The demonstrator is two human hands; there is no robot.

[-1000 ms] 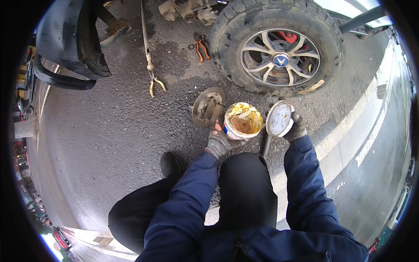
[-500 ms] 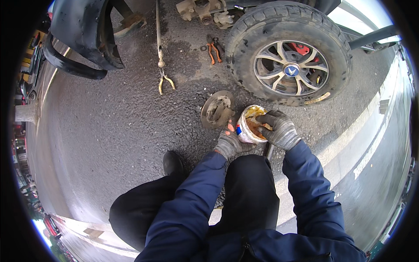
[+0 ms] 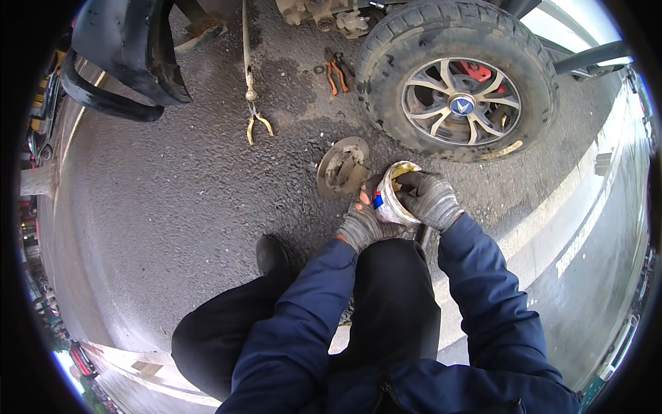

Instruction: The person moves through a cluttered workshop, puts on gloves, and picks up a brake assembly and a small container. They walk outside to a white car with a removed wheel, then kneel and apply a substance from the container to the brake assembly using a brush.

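My left hand [image 3: 364, 224], in a grey knit glove, grips a white tub [image 3: 388, 202] from its left and underside. The tub is tilted, its mouth turned toward my right hand, and yellowish grease [image 3: 407, 168] smears the inner rim. In a matching glove, my right hand [image 3: 434, 201] reaches into that mouth; its fingertips are hidden inside, so how they are bent does not show. Just beyond my left hand lies a round, dirty metal plate [image 3: 334, 181] with lumpy grey-brown matter on it.
A large wheel [image 3: 386, 86] with a spoked rim lies at the far right. Yellow-handled pliers [image 3: 258, 125], a long metal rod [image 3: 247, 55] and orange-handled pliers [image 3: 336, 77] rest on the asphalt. Black bent bodywork [image 3: 124, 45] stands far left; rusty metal parts [image 3: 314, 14] lie beyond.
My right hand has pushed deeper into the tub and moved slightly left, its fingers now mostly hidden. The tub's mouth has turned further to the right, showing less of its contents.
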